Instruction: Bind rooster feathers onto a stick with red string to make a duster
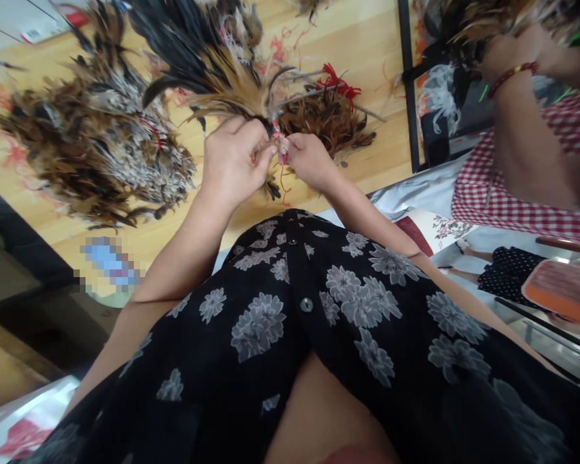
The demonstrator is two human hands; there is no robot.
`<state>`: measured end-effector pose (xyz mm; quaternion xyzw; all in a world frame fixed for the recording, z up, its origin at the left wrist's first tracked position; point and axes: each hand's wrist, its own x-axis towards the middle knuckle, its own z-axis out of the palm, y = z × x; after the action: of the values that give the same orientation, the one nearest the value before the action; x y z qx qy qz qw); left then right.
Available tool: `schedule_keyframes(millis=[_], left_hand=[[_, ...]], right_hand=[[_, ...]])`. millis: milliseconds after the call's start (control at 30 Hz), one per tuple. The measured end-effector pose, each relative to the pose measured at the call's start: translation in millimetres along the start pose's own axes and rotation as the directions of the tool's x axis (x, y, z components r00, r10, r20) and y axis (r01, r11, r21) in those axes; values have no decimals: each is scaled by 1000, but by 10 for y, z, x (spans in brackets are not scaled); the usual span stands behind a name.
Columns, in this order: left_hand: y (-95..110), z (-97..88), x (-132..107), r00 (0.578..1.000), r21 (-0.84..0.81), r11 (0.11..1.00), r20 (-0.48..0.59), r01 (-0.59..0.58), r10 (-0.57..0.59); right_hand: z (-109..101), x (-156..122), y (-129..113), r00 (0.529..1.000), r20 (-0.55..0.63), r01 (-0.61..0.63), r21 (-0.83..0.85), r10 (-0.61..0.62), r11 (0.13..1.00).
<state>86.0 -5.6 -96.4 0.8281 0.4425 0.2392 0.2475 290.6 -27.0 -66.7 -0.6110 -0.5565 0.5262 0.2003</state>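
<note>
Feathers (198, 48) in left hand (234, 158), near table edge (381, 175).

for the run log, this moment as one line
left grip: closed on long feathers | right grip: at red string | table: feather piles

A black top (183, 354) carries clusters of pale-outlined grey flowers (258, 325), with small round dark buttons (306, 305) running down its plain black front placket (300, 277).
</note>
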Motion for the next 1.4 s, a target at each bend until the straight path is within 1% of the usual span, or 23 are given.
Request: schedule_keyframes(millis=[133, 233, 333, 400, 533, 667, 767, 933, 1000, 1067, 1167, 1267, 1400], left_hand=[[75, -35, -8, 999, 2, 1000, -32, 14, -14], [141, -50, 0, 998, 39, 999, -55, -9, 11], [161, -48, 3, 999, 71, 997, -50, -10, 13], [145, -47, -5, 999, 40, 999, -35, 12, -10], [98, -83, -20, 998, -67, 997, -30, 45, -47], [104, -163, -8, 999, -89, 995, -22, 47, -49], [181, -233, 3, 999, -73, 997, -26, 25, -27], [400, -388, 19, 998, 10, 1000, -47, 29, -29], [471, -459, 39, 998, 57, 998, -64, -12, 15], [518, -523, 66, 991, 117, 989, -97, -86, 97], [557, -597, 106, 976, 182, 969, -112, -166, 189], [576, -653, 130, 972, 198, 960, -85, -199, 219], [580, -717, 150, 973, 197, 956, -38, -216, 228]], right_hand=[[-7, -16, -88, 1000, 17, 7, -92, -6, 996], [7, -29, -124, 999, 39, 6, -113, -2, 994], [35, -41, -122, 1000, -3, -9, -74, 9, 997], [47, -45, -113, 1000, -17, -1, -45, 0, 999], [51, -47, -114, 999, 22, 50, 8, -50, 999], [64, -51, -124, 996, 31, 82, 95, -85, 992], [81, -60, -137, 995, 18, 91, 135, -94, 987], [66, -98, -195, 997, 20, 67, 179, -71, 982], [43, -124, -223, 998, 13, 61, 196, -65, 979], [18, -153, -249, 998, 12, 61, 206, -64, 977], [-19, -199, -295, 998, 50, 33, 221, -45, 975], [-55, -244, -358, 996, 88, -16, 254, -6, 967], [-100, -297, -462, 989, 145, -80, 354, 30, 932]])
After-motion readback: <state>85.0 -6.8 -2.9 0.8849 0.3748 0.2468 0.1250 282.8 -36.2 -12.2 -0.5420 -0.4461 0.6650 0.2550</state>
